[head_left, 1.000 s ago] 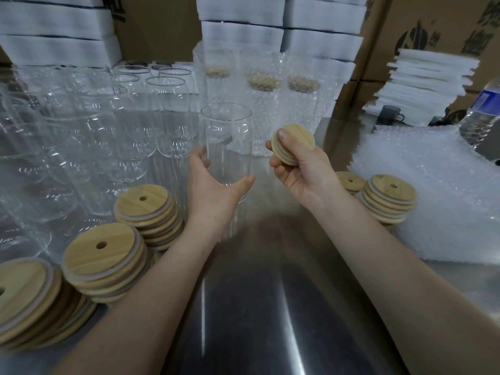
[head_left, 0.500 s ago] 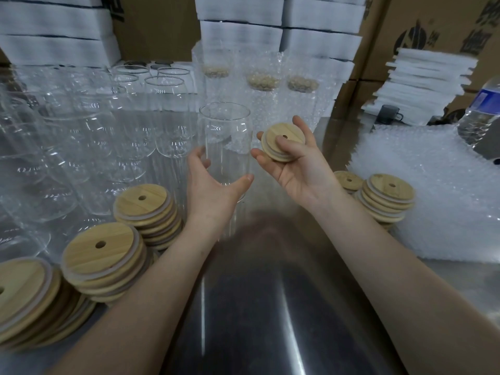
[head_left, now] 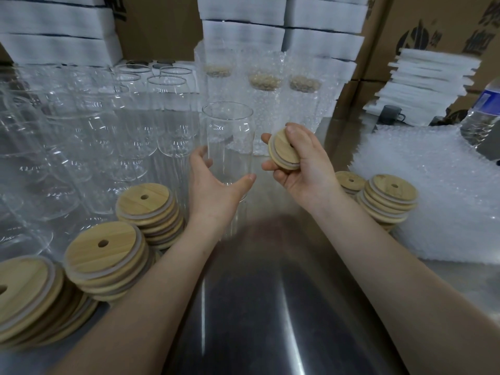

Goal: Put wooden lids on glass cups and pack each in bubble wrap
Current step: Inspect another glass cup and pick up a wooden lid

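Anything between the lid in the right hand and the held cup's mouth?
Nothing visible. The wooden lid in the right hand is just right of the glass cup; the left hand holds the cup low, its rim uncovered.

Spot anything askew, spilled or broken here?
Nothing broken or spilled. Only the lid stacks at near left lean and fan out. The right hand holds a lid tilted beside the open glass cup in the left hand.
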A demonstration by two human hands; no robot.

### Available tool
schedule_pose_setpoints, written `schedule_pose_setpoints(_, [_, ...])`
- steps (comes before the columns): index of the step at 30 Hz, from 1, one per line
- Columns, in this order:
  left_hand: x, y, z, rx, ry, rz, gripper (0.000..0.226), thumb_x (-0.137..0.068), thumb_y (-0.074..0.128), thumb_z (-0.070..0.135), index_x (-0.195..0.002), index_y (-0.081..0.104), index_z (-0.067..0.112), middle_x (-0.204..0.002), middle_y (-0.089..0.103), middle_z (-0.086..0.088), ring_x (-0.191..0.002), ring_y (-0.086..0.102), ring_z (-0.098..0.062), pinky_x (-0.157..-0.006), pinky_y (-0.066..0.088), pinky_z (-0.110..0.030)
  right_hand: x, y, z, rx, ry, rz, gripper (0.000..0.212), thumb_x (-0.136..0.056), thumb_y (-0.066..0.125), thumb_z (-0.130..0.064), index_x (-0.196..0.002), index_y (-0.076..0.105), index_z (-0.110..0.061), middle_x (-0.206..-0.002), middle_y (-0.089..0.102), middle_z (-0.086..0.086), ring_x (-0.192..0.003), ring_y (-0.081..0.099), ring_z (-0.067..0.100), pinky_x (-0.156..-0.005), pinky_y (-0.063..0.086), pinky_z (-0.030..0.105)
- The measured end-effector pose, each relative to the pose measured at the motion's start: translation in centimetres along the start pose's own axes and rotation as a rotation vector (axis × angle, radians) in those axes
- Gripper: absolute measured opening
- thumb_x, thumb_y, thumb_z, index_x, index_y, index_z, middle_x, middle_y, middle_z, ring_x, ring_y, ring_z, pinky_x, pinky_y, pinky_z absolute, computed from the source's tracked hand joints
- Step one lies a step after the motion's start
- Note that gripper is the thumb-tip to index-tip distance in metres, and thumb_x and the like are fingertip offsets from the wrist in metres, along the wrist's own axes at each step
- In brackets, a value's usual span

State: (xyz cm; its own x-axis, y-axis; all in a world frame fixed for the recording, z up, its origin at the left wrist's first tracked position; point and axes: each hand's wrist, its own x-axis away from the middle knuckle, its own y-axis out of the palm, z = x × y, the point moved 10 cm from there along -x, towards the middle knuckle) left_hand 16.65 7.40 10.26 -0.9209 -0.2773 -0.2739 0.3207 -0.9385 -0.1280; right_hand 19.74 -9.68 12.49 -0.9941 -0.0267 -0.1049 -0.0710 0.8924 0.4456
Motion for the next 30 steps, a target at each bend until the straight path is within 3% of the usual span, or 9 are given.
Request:
schedule_pose_setpoints(7, [0.0,0.1,-0.2,0.012,-0.006,-0.003,0.093,-0.076,0.084,0.024,-0.147,0.025,0.022,-0.144,0.04,-0.003,-0.129,0.038,-0.01,-0.105,0.033,-0.027,0.2,-0.3,-0.7,0.004,-0.032,0.034,0.021,-0.095,0.062,-0.021,-0.113,0.052,-0.018,-0.103,0.074,0.014,-0.05,0.065,0.024,-0.04,0.04,0.021])
schedule_pose_setpoints(12, [0.1,0.1,0.2,0.041,0.017,-0.019,0.105,-0.075,0.085,0.022,-0.153,0.015,0.021,-0.157,0.03,-0.002,-0.144,0.03,-0.012,-0.118,0.03,-0.035,0.2,-0.3,-0.6,-0.082,-0.005,0.044,0.031,-0.103,0.037,-0.048,-0.119,0.051,-0.025,-0.107,0.074,0.015,-0.064,0.071,0.028,-0.049,0.047,0.025])
schedule_pose_setpoints(16, [0.2,0.0,0.4,0.072,0.025,-0.01,0.102,-0.074,0.086,0.022,-0.152,0.021,0.021,-0.153,0.036,-0.001,-0.141,0.035,-0.013,-0.117,0.033,-0.039,0.2,-0.5,-1.3,-0.055,-0.052,0.065,0.032,-0.105,0.034,-0.042,-0.126,0.055,-0.032,-0.116,0.07,0.016,-0.084,0.073,0.034,-0.061,0.056,0.032])
schedule_pose_setpoints(21, [0.2,-0.5,0.2,0.042,0.038,0.044,0.096,-0.07,0.088,0.026,-0.147,0.031,0.026,-0.133,0.043,0.009,-0.132,0.042,-0.01,-0.108,0.037,-0.031,0.6,0.1,-2.7,0.091,-0.172,0.054,0.029,-0.106,0.037,-0.034,-0.13,0.053,-0.037,-0.138,0.051,0.008,-0.103,0.063,0.027,-0.079,0.059,0.039])
schedule_pose_setpoints(25, [0.2,-1.0,0.9,-0.045,0.109,0.101,0.097,-0.068,0.09,0.022,-0.148,0.035,0.02,-0.14,0.046,0.002,-0.13,0.042,-0.009,-0.113,0.036,-0.036,1.4,1.2,-4.5,0.338,-0.325,0.073,0.036,-0.105,0.043,-0.028,-0.14,0.048,-0.029,-0.143,0.045,0.0,-0.119,0.054,0.017,-0.086,0.058,0.033])
schedule_pose_setpoints(30, [0.7,-1.3,2.9,-0.297,0.276,0.151,0.098,-0.064,0.09,0.022,-0.147,0.038,0.014,-0.143,0.048,-0.007,-0.134,0.044,-0.025,-0.114,0.034,-0.042,3.2,4.1,-5.9,0.648,-0.542,0.0,0.044,-0.104,0.044,-0.017,-0.148,0.04,-0.012,-0.14,0.04,0.003,-0.131,0.042,0.007,-0.113,0.039,0.034])
